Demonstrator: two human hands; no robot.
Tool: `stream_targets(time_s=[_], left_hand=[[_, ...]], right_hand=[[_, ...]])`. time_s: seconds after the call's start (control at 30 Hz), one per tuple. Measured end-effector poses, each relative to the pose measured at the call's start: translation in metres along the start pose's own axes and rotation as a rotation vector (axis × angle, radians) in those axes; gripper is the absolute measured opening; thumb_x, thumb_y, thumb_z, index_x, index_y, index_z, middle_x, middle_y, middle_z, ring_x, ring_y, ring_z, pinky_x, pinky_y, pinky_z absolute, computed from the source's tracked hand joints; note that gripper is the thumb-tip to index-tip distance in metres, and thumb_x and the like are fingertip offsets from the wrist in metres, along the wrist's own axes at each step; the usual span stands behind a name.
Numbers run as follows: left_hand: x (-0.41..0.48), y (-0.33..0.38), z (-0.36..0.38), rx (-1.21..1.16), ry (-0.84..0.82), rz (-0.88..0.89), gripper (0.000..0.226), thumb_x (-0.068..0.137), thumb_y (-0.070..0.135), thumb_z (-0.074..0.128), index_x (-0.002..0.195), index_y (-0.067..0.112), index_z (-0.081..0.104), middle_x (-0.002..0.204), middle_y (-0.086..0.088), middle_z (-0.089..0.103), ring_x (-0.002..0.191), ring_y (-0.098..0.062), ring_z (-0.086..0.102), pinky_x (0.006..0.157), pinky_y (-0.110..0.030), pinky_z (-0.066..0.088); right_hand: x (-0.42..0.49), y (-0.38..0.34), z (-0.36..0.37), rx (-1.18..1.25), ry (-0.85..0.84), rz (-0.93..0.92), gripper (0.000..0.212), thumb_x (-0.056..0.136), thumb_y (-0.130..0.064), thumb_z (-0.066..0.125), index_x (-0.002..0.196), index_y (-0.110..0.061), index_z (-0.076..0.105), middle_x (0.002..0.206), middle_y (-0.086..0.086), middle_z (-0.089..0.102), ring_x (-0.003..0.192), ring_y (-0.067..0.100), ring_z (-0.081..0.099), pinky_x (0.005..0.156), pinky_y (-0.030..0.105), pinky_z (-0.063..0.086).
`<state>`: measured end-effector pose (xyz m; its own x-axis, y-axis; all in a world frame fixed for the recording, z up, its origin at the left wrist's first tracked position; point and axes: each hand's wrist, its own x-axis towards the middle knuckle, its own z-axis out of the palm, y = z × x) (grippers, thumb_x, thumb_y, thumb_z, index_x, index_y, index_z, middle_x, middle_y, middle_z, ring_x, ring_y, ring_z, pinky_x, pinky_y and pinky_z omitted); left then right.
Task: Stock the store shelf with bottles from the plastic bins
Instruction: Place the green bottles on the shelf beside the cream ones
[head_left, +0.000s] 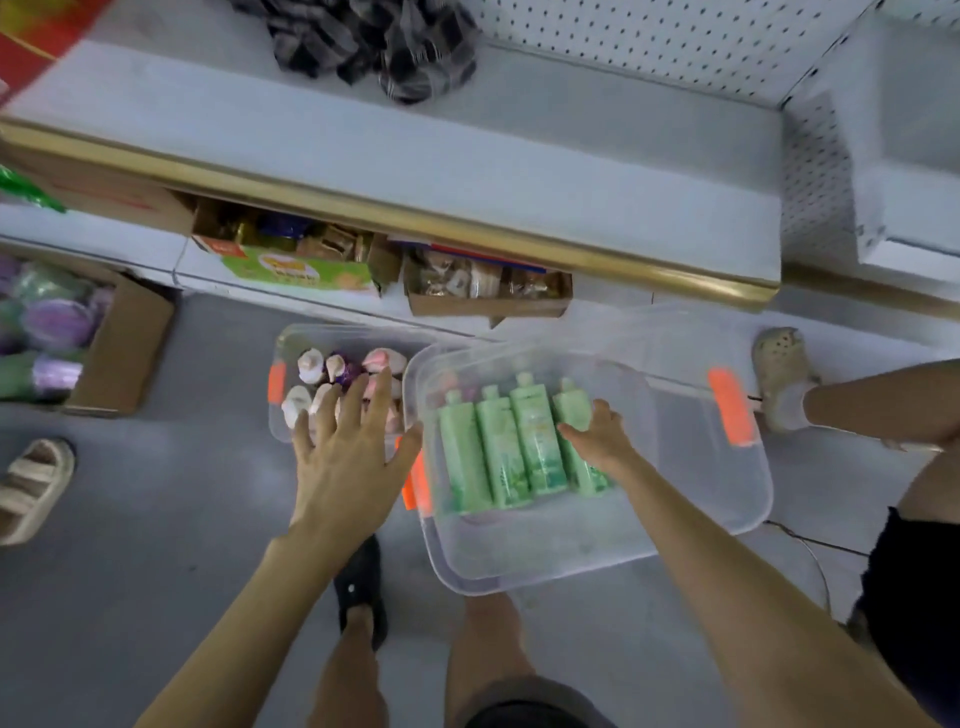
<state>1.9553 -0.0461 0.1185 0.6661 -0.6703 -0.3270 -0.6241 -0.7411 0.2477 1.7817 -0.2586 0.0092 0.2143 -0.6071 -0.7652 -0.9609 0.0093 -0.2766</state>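
Right hand (597, 439) down inside the big bin (675, 540), thumb and fingers wrapped round the end bottle (571, 410), the rightmost of four green bottles (498, 452) lying side by side, caps pointing to the bin's far wall. The four sit in the bin's left half; its right half shows bare clear plastic. Left hand (345, 457) just left of the big bin, flat, fingers spread wide, holding nothing, thumb near the bin's left rim. Under those fingers, and touching the big bin's left side, a small bin (278, 415) packed with pink and white bottles (311, 364) standing upright. Orange latches (732, 405) on the big bin's right and left ends. Beyond the big bin, a white shelf (415, 156) with a gold front strip (467, 228); dark bags (389, 47) lie at its back. Below that strip, just past the big bin, open cartons (488, 306) of packaged goods. Well to the bin's left, a box (124, 353) of purple and green items. Right of the bin, another person's foot in a clog (782, 374). Near side of the bin, a black shoe (358, 577) on grey floor.
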Motion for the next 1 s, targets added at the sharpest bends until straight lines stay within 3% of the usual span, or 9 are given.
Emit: stream_targets(time_s=[0.1, 0.2, 0.33, 0.5, 0.63, 0.73, 0.8, 0.9, 1.0], left_hand=[[-0.001, 0.007, 0.014, -0.038, -0.038, -0.013, 0.068, 0.09, 0.059, 0.027, 0.148, 0.023, 0.02, 0.153, -0.003, 0.026, 0.142, -0.028, 0.018, 0.112, -0.051, 0.014], [-0.003, 0.011, 0.024, -0.048, -0.058, -0.032, 0.078, 0.082, 0.064, 0.011, 0.148, 0.025, 0.019, 0.153, -0.002, 0.026, 0.141, -0.025, 0.018, 0.113, -0.048, 0.014], [-0.01, 0.012, 0.034, -0.098, -0.069, -0.056, 0.076, 0.081, 0.064, 0.01, 0.149, 0.03, 0.015, 0.153, 0.0, 0.026, 0.142, -0.023, 0.018, 0.113, -0.046, 0.014], [-0.013, 0.013, 0.037, -0.112, -0.086, -0.1, 0.077, 0.08, 0.065, 0.01, 0.149, 0.03, 0.016, 0.154, 0.002, 0.025, 0.142, -0.021, 0.017, 0.114, -0.044, 0.012], [-0.006, 0.024, 0.033, -0.183, -0.039, -0.072, 0.074, 0.082, 0.06, 0.017, 0.147, 0.025, 0.026, 0.149, -0.002, 0.035, 0.138, -0.026, 0.027, 0.112, -0.046, 0.017], [-0.002, 0.04, 0.029, -0.241, 0.012, -0.029, 0.068, 0.085, 0.054, 0.025, 0.143, 0.019, 0.035, 0.144, -0.005, 0.041, 0.133, -0.028, 0.034, 0.108, -0.047, 0.023], [0.0, 0.052, 0.026, -0.29, 0.019, 0.0, 0.062, 0.086, 0.049, 0.031, 0.139, 0.017, 0.041, 0.14, -0.005, 0.045, 0.13, -0.028, 0.038, 0.106, -0.046, 0.025], [0.003, 0.069, 0.025, -0.341, -0.048, 0.015, 0.063, 0.084, 0.053, 0.023, 0.127, 0.019, 0.054, 0.129, 0.0, 0.056, 0.122, -0.022, 0.048, 0.105, -0.039, 0.025], [0.004, 0.089, 0.019, -0.54, -0.204, -0.063, 0.042, 0.095, 0.042, 0.035, 0.118, 0.018, 0.061, 0.093, -0.002, 0.066, 0.099, -0.024, 0.06, 0.102, -0.038, 0.035]], right_hand=[[0.016, 0.019, 0.012, 0.018, -0.098, 0.049, 0.077, 0.094, -0.028, 0.054, 0.149, -0.008, 0.004, 0.151, 0.017, 0.017, 0.133, 0.034, 0.034, 0.099, 0.038, 0.038], [0.03, 0.035, 0.022, -0.048, -0.101, 0.07, 0.068, 0.096, -0.018, 0.049, 0.147, -0.01, 0.005, 0.145, 0.019, 0.024, 0.121, 0.038, 0.045, 0.084, 0.037, 0.044], [0.048, 0.049, 0.028, -0.023, -0.112, 0.111, 0.076, 0.091, -0.023, 0.059, 0.145, -0.013, 0.007, 0.139, 0.021, 0.035, 0.119, 0.04, 0.048, 0.093, 0.043, 0.045], [0.058, 0.06, 0.036, -0.047, -0.092, 0.122, 0.076, 0.084, -0.028, 0.067, 0.138, -0.008, 0.017, 0.134, 0.02, 0.043, 0.117, 0.039, 0.05, 0.093, 0.042, 0.045], [0.047, 0.054, 0.026, 0.232, -0.051, 0.152, 0.06, 0.083, -0.03, 0.068, 0.126, -0.004, 0.036, 0.112, 0.009, 0.054, 0.103, 0.029, 0.056, 0.076, 0.031, 0.043], [0.024, 0.043, 0.013, 0.597, -0.124, 0.178, 0.035, 0.086, -0.029, 0.065, 0.11, -0.007, 0.053, 0.097, 0.004, 0.061, 0.087, 0.021, 0.062, 0.076, 0.037, 0.053], [0.005, 0.037, 0.005, 0.668, -0.156, 0.127, 0.032, 0.087, -0.029, 0.065, 0.108, -0.012, 0.049, 0.098, 0.002, 0.06, 0.092, 0.02, 0.062, 0.08, 0.041, 0.054], [-0.029, 0.029, 0.0, 0.657, -0.097, -0.057, 0.043, 0.084, -0.021, 0.07, 0.115, -0.013, 0.043, 0.095, 0.0, 0.06, 0.081, 0.009, 0.063, 0.062, 0.022, 0.052], [-0.062, 0.025, 0.009, 0.756, 0.004, -0.26, 0.045, 0.078, -0.007, 0.075, 0.11, -0.02, 0.046, 0.097, 0.004, 0.061, 0.073, 0.006, 0.064, 0.057, 0.016, 0.051]])
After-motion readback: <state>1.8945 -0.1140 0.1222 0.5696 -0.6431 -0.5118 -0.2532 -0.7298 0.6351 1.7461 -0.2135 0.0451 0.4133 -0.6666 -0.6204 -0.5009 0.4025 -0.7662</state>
